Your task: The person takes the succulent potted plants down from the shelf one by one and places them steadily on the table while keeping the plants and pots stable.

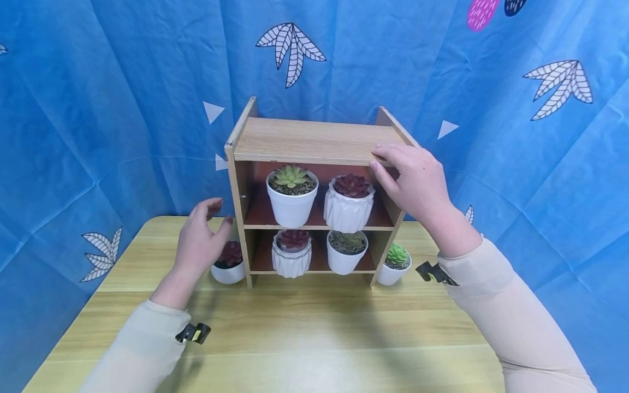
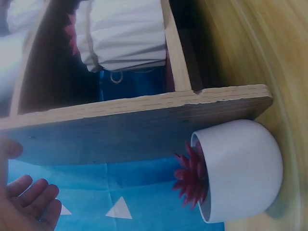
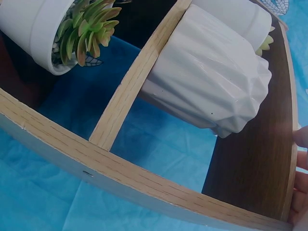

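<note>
A small wooden shelf point(image 1: 314, 140) stands on the table, with potted succulents on its two lower boards. My right hand point(image 1: 415, 177) grips the front edge of its top board near the right corner, fingers above and thumb at the edge. Beside the shelf's left side, my left hand point(image 1: 201, 240) is held apart from the wood, fingers loosely bent around nothing. Below it, a dark red succulent in a smooth white pot point(image 2: 243, 171) sits on the table. The upper board holds a green succulent in a white pot point(image 1: 293, 202) and a red one in a faceted pot point(image 1: 350, 210).
On the lower board are a red succulent in a faceted pot point(image 1: 292, 259) and a green one in a plain pot point(image 1: 346, 256). A bright green potted succulent point(image 1: 395, 267) stands by the shelf's right side. A blue patterned curtain point(image 1: 162, 109) hangs behind the wooden table point(image 1: 304, 333).
</note>
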`<act>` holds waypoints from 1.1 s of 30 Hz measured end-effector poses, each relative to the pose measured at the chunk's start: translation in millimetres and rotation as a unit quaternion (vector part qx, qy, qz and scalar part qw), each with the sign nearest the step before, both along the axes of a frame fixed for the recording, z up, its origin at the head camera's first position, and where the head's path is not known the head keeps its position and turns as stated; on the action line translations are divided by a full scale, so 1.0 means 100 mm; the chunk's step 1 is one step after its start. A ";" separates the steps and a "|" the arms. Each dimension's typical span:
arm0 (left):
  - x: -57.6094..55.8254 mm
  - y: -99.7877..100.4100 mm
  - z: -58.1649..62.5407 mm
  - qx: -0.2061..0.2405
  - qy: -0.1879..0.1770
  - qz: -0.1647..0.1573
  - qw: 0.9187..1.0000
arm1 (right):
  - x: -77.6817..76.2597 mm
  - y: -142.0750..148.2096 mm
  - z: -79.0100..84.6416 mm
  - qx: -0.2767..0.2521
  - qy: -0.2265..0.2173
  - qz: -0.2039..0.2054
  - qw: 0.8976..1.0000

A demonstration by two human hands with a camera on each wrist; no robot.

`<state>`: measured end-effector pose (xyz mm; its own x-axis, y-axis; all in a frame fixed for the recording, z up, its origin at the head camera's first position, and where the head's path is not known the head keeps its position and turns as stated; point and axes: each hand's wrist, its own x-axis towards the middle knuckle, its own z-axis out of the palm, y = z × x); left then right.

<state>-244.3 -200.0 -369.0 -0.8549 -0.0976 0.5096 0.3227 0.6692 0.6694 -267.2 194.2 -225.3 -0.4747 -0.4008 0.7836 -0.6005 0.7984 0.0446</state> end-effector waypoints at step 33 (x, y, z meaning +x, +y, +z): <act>0.03 0.18 0.47 0.025 0.134 -0.011 0.991 | 0.01 0.00 0.00 -0.002 -0.002 -0.005 1.000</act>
